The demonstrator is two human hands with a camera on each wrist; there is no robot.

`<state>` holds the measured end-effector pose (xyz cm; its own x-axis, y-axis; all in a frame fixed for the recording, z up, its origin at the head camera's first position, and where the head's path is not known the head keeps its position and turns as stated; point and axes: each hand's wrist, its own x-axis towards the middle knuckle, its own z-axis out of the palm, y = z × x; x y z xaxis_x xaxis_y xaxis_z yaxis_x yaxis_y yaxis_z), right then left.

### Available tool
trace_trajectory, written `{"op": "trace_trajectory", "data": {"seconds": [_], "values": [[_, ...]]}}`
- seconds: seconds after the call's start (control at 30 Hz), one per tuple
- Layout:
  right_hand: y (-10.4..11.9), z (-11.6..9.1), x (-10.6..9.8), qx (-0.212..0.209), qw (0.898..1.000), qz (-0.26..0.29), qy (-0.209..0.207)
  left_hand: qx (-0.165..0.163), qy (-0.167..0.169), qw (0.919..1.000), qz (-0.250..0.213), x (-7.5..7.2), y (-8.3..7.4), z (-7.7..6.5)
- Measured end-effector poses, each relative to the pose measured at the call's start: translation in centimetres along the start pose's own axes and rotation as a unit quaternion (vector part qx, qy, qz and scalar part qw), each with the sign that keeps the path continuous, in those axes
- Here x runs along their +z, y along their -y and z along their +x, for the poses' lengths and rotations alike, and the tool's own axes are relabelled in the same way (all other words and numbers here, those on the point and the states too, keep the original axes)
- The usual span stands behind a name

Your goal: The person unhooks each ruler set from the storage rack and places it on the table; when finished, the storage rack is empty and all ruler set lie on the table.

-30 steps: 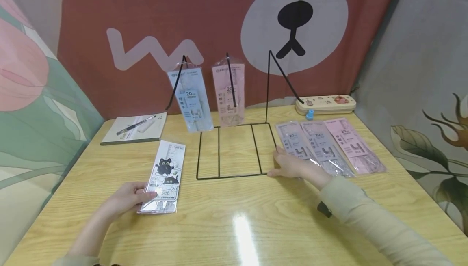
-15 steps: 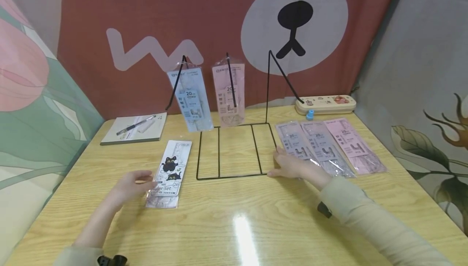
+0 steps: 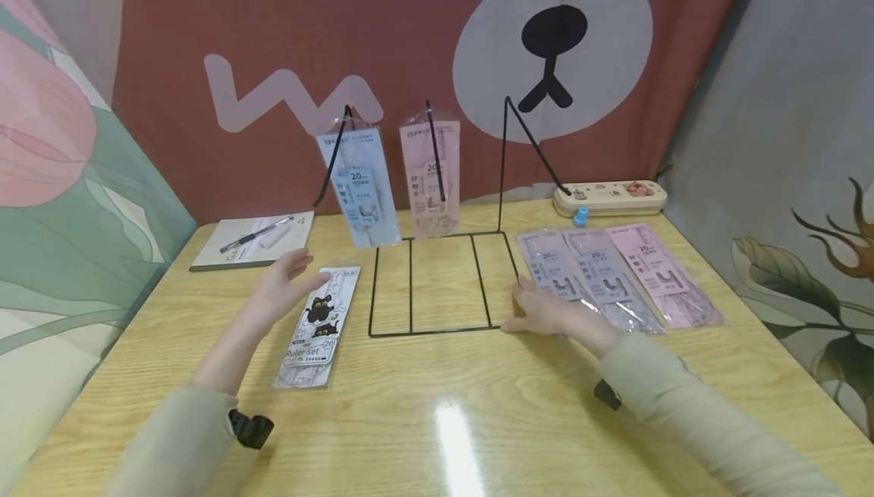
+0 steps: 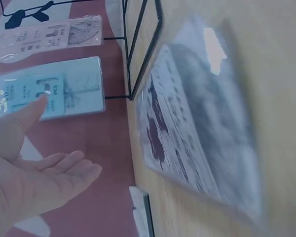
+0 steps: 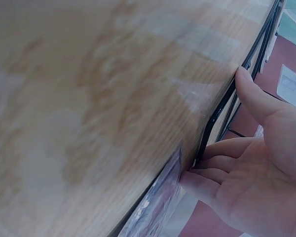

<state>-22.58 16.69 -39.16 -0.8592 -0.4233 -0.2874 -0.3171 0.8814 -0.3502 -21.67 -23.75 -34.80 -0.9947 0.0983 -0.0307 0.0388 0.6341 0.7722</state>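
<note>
Because its clear bag looks slick, the black-cat ruler-set packet [image 3: 318,326], which lies at a slant on the counter [image 3: 382,413] to the left of the black wire rack [image 3: 451,330], might slide away if it got a bump. The left hand [image 3: 283,288] is the one most likely to bump it: it hangs in the air near the packet's top end, thumb spread well away from the fingers [image 4: 79,172], and holds nothing. The right hand [image 3: 546,309] grips the near right corner of the rack, with its thumb on the front bar and its bent fingers on the side bar. If that hand pulled or pushed too hard, the whole rack could scoot or tip. Those fingers are also right by the nearest lilac ruler packet [image 3: 551,263], so they could shove it into the next lilac packet [image 3: 608,273]. I cannot tell if they touch it. Farther back, the blue ruler packet [image 3: 372,193] and the pink ruler packet [image 3: 419,171] dangle from the rack's thin hooks [image 3: 437,163]. The blue one hangs crooked, so a hard shake might make it swing or slip off.
</note>
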Motion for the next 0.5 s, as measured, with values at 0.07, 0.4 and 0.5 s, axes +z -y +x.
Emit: {"op": "trace_trajectory", "data": {"seconds": [0.07,0.4,0.5], "values": [[0.0,0.0,0.0,0.001,1.0,-0.001,0.0,0.001,-0.006,0.9999,-0.016,0.4,-0.4,1.2],[0.0,0.0,0.0,0.001,1.0,-0.002,0.006,0.034,-0.033,0.9906,-0.128,1.6,-2.3,6.6],[0.0,0.0,0.0,0.0,1.0,-0.002,0.004,0.031,-0.025,0.989,-0.142,1.9,-2.9,7.4]]}}
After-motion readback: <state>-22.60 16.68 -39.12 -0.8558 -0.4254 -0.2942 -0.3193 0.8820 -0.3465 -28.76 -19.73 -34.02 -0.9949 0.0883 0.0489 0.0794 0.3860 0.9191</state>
